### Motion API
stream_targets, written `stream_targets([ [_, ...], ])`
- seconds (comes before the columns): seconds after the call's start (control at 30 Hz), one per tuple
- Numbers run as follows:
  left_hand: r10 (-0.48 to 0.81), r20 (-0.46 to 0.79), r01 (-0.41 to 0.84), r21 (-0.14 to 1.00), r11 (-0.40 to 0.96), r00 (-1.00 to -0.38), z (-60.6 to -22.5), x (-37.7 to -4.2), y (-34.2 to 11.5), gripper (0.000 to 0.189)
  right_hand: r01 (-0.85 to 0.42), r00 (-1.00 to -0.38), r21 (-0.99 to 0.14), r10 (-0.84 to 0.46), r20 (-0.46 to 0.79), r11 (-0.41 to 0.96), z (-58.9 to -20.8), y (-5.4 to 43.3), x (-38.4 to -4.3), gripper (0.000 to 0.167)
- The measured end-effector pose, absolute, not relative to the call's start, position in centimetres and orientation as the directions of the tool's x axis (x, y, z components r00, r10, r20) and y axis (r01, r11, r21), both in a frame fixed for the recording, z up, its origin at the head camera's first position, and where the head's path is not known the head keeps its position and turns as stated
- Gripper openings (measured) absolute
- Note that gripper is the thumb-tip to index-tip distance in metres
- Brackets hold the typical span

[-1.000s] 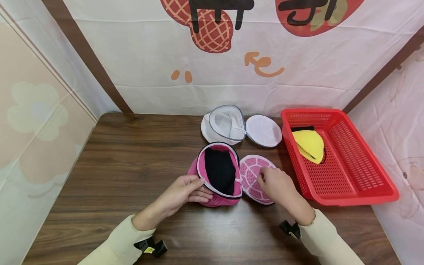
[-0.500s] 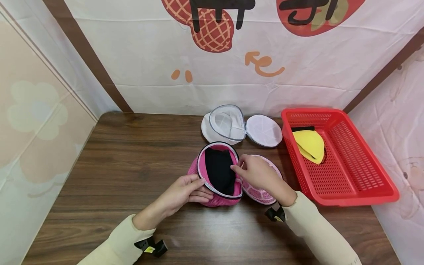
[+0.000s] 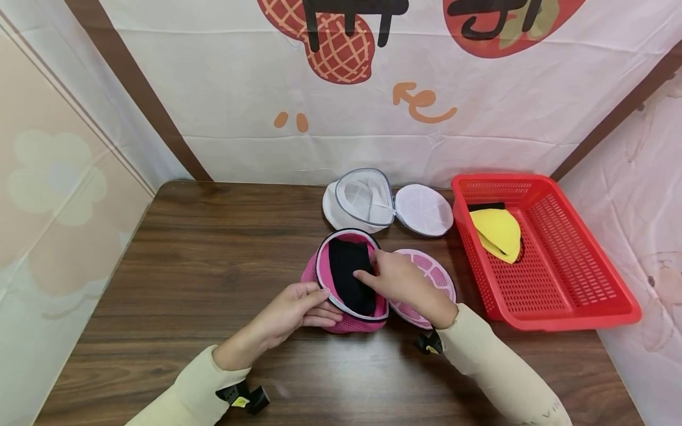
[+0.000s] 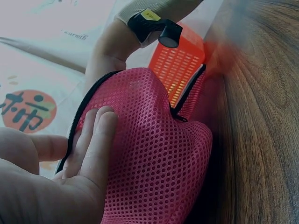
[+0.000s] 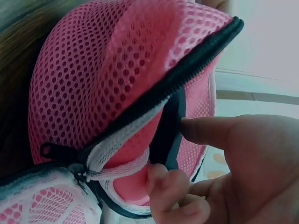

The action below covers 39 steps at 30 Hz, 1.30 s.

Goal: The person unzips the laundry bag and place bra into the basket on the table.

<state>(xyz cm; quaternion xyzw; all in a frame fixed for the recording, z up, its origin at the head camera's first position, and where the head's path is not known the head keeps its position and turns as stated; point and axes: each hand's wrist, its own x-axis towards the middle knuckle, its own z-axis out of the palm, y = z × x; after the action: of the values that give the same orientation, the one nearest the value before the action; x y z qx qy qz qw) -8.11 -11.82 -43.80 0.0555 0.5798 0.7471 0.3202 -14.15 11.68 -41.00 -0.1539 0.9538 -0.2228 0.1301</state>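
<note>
A pink mesh laundry bag (image 3: 346, 322) stands unzipped on the table, its round lid (image 3: 434, 275) folded out to the right. Inside lies a folded black cloth item (image 3: 348, 275), its kind not clear. My left hand (image 3: 298, 307) holds the bag's front-left rim, thumb on the zipper edge and fingers against the mesh outside, as the left wrist view shows. At the mouth's right side, my right hand (image 3: 405, 284) has its thumb on the black cloth (image 5: 166, 135) and its curled fingers at the cloth's other side; the head view partly hides these fingers.
Behind the pink bag, a white mesh laundry bag (image 3: 343, 216) lies with its round lid (image 3: 423, 210) opened rightward. A red plastic basket (image 3: 591, 248) stands at the right, with a yellow cloth item (image 3: 498, 234) and a black piece (image 3: 486, 206) inside. A printed curtain (image 3: 234, 154) hangs behind the table.
My right hand has moved left from over the pink lid to the black cloth in the bag's mouth. The left hand keeps its place on the rim.
</note>
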Motion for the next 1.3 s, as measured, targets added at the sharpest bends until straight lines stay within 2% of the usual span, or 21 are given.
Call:
stream_targets([
  [0.13, 0.544, -0.290, -0.417, 0.900, -0.123, -0.787, -43.9, -8.1, -11.9, 0.024, -0.225, -0.923, -0.476, -0.343, -0.176, 0.850, -41.0, 11.4, -14.1, 0.036],
  [0.37, 0.554, -0.288, -0.421, 0.898, -0.127, -0.781, -44.0, -8.1, -11.9, 0.026, -0.213, -0.912, -0.446, -0.340, -0.228, 0.869, -41.4, 11.3, -14.0, 0.050],
  [0.53, 0.559, -0.289, -0.426, 0.895, -0.129, -0.777, -44.1, -8.1, -11.9, 0.025, -0.201, -0.912, -0.423, -0.327, -0.250, 0.884, -41.4, 11.3, -14.0, 0.054],
  [1.0, 0.553, -0.299, -0.430, 0.895, -0.120, -0.777, -44.0, -8.0, -11.9, 0.026, -0.267, -0.930, -0.455, -0.350, -0.109, 0.849, -41.4, 10.9, -13.1, 0.054],
  [1.13, 0.556, -0.298, -0.430, 0.895, -0.119, -0.776, -44.1, -8.0, -11.9, 0.027, -0.262, -0.935, -0.458, -0.341, -0.097, 0.849, -41.5, 10.8, -13.0, 0.060],
  [1.3, 0.560, -0.295, -0.426, 0.897, -0.118, -0.774, -44.1, -8.1, -11.9, 0.028, -0.256, -0.935, -0.473, -0.339, -0.099, 0.843, -41.6, 10.8, -13.1, 0.057],
])
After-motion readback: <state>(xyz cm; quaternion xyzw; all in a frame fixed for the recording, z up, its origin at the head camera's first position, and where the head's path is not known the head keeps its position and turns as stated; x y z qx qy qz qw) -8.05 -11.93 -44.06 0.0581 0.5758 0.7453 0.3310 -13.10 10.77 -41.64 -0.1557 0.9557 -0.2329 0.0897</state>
